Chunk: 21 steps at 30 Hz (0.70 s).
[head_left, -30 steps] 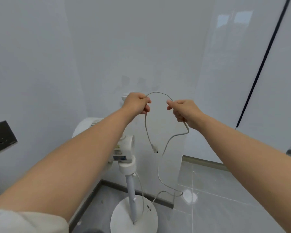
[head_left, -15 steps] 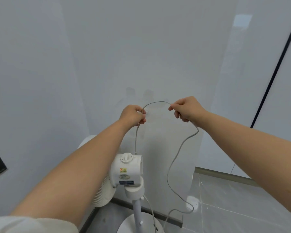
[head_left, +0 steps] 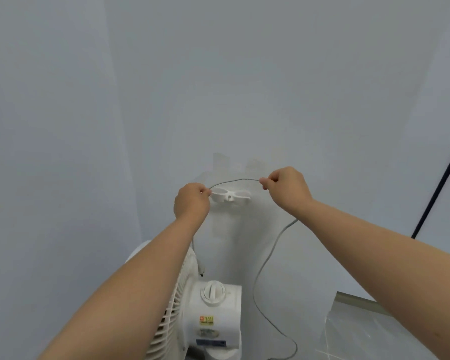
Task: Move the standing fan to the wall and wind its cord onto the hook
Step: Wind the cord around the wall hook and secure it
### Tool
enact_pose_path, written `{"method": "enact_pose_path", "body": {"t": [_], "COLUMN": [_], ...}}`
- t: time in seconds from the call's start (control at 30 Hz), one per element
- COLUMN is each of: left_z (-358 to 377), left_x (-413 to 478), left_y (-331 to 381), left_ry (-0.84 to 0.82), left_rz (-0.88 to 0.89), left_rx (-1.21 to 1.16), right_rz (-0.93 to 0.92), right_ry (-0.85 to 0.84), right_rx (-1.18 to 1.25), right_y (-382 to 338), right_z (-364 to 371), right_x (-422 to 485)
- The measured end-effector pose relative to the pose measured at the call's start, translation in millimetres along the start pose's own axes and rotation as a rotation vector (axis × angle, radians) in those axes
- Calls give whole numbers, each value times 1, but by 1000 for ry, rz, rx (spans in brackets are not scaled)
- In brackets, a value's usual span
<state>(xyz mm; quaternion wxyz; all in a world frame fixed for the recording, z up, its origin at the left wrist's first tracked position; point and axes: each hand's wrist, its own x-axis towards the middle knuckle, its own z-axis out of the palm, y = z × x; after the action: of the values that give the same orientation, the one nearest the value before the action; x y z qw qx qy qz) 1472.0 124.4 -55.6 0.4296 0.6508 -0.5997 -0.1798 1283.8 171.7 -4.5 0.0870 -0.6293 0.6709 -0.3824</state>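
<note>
Since the white wall rises right behind it, the standing fan is parked where it belongs, with its motor housing and grille low in front of the person. I'd judge the moving done and the winding the step in hand. Both arms reach up over the fan. The left hand and the right hand each pinch the grey cord between thumb and forefinger, holding a short arc of it just above the white wall hook. From here I cannot quite tell whether the arc touches the hook. The rest of the cord drops from the right hand toward the floor. Next, that span wants lowering behind the hook's arms, then slack fed round them turn by turn without tugging the fan.
</note>
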Motion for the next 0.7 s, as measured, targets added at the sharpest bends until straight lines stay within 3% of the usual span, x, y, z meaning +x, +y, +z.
{"method": "enact_pose_path", "body": {"t": [0.23,0.5,0.6,0.7], "left_z": [28,34,40,45], "left_x": [31,32,26,21], "left_y": [-8,-18,-22,-27], "left_ry": [23,14,-50,-157], "left_rz": [159,140,28,-5], "left_rx": [289,42,-128,-83], "right_rz": [-57,-93,-54,-30], "right_ry": [163,152,79,48], "right_rx": [-181,-232,-205,-204], "right_y": [8,17,19,24], "right_z": [24,25,27,27], "right_x": [15,12,10,8]}}
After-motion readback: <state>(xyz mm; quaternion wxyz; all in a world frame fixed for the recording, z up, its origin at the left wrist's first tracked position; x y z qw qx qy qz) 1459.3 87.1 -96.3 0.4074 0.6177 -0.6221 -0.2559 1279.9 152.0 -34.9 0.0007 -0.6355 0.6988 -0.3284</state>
